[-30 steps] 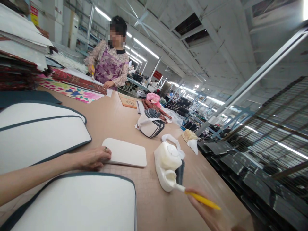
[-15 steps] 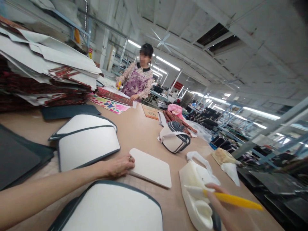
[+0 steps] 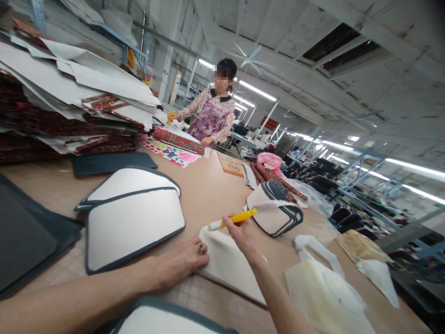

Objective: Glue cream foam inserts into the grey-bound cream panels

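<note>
My right hand grips a brush by its yellow handle. Its pale head touches the far left corner of a white rounded panel, which seems to lie on others like it. At the panel's left end, my left hand, wearing a ring, presses curled fingers on the edge. My right forearm hides part of the panel. Left of it lie white panels with dark borders, and another bordered panel is at the bottom. A cut white plastic jug with a handle stands to the right.
A bundle of bordered panels stands beyond the brush. Dark sheets lie at left, below a tall stack of patterned sheets. Across the table, a person in a purple apron holds a yellow-handled tool. Stained cloth lies at right.
My right hand has brought the brush from the jug up and left onto the panel. My left hand stays at the panel's edge. The view has shifted, moving the scene rightward.
</note>
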Available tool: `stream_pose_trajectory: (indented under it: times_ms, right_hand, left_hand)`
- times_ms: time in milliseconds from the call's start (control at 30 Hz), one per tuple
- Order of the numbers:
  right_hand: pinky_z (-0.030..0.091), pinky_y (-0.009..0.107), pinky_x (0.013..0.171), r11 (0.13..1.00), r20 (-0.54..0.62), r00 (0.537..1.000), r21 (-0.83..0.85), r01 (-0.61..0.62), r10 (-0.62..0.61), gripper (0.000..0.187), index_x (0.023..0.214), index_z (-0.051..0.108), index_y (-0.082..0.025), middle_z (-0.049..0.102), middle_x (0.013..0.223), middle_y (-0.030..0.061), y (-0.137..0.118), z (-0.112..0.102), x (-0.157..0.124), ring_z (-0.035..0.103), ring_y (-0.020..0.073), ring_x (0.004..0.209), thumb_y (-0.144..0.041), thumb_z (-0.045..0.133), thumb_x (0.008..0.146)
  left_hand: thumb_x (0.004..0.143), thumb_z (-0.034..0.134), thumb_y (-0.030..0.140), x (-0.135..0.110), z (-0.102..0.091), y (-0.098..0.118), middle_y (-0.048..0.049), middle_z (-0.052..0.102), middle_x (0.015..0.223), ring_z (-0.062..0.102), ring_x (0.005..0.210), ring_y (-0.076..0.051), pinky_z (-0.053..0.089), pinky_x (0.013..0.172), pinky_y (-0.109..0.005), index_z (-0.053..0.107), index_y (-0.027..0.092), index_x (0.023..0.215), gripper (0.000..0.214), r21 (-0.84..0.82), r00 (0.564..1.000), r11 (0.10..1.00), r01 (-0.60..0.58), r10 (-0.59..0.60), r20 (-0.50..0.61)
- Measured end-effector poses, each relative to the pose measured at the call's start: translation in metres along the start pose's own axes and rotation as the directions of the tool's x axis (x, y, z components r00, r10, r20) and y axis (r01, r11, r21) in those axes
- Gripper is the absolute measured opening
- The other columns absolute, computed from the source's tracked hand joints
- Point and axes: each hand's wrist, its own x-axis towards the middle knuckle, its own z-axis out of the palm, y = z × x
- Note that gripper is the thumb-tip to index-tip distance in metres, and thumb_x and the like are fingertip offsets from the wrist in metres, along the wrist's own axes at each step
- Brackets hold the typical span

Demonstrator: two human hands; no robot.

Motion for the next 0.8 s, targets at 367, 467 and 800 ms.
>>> stream_pose_trajectory:
  times_ms: [367,467,800]
  right_hand:
    - [0.047,0.028,0.06,0.98,-0.023,0.999,-0.199,0.031,-0.036,0.041,0.109,0.048,-0.018,0.062,0.086,0.0062,0.019,-0.056,-0.039,0.061,0.015,0.065,-0.048,0.031,0.087]
    - [0.046,0.031,0.069,0.929,0.035,0.999,-0.37,0.025,-0.013,0.028,0.096,0.053,-0.019,0.061,0.087,0.0059,0.042,-0.064,-0.06,0.06,0.019,0.077,-0.038,0.05,0.076]
    - [0.04,0.037,0.089,0.777,0.19,0.981,-0.621,0.103,0.022,0.056,0.113,0.054,-0.019,0.057,0.116,0.0117,0.051,-0.086,-0.06,0.053,0.0256,0.107,-0.008,0.057,0.057]
  left_hand:
    - [0.079,0.056,0.01,0.05,-0.007,-0.01,-0.0139,0.051,0.124,0.044,0.115,-0.029,0.037,0.095,-0.039,0.05,0.014,0.116,0.038,0.009,0.99,0.99,0.139,-0.138,-0.031]
    - [0.068,0.072,0.027,0.067,-0.013,-0.014,-0.022,0.042,0.133,0.035,0.123,-0.036,0.032,0.099,-0.047,0.04,0.008,0.129,0.071,0.003,0.924,0.931,0.365,-0.362,0.122]
    - [0.056,0.078,0.022,0.085,-0.03,-0.018,-0.008,0.063,0.094,0.06,0.086,-0.025,0.045,0.063,-0.026,0.058,0.014,0.094,0.044,-0.04,0.842,0.874,0.485,-0.454,0.291]
